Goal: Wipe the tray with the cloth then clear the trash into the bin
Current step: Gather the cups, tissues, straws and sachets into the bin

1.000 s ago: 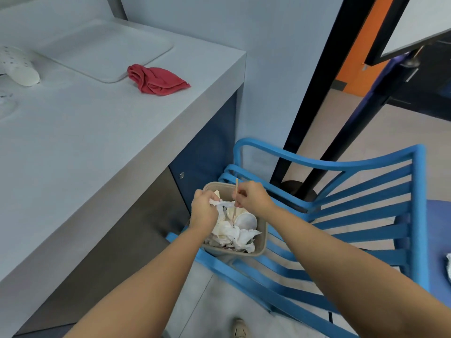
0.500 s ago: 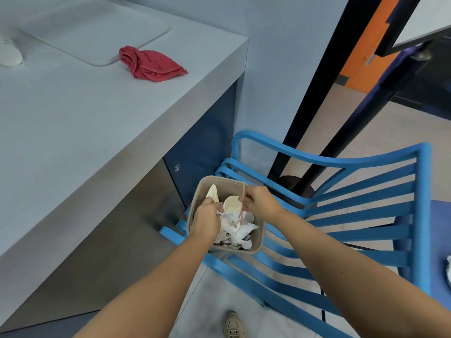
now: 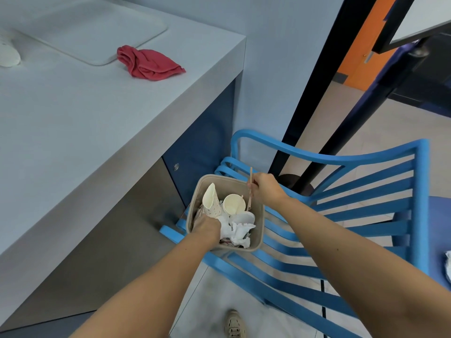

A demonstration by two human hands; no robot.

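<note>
A pale blue wall and a tiled floor frame the scene. A smooth, matte grey counter (image 3: 85,118) fills the 9-to-11 o'clock side. From 3 to 5 o'clock runs a blue chair (image 3: 353,215) of hard, curved plastic slats.

On the counter at 11 o'clock lies the tray (image 3: 97,28), flat, pale grey, round-cornered and bare. Just beside its near corner sits the red cloth (image 3: 148,63), soft and crumpled in loose folds.

The beige bin (image 3: 260,225) stands at 6 o'clock against the chair's slats; I cannot tell whether it rests on them or on the floor. It is a rounded square with stiff walls, probably best gripped by the rim. It is nearly full of trash: a cone cup (image 3: 211,201), a round cup (image 3: 234,203) and crushed white tissue (image 3: 238,230). All of this looks very light. The thin paper cups would likely collapse under a squeeze, and the tissue should compress easily.

The hands are apart. The left hand (image 3: 207,226) is sunk into the trash at the bin's 8 o'clock side with its fingers hidden, so its grip cannot be told. The right hand (image 3: 266,189), at the bin's 1 o'clock rim, pinches a thin wooden stick (image 3: 250,189) near mid-length. The stick stands upright with its lower end among the cups. It seems stiff, smooth and easily snapped, so a light pinch should be enough.
</note>
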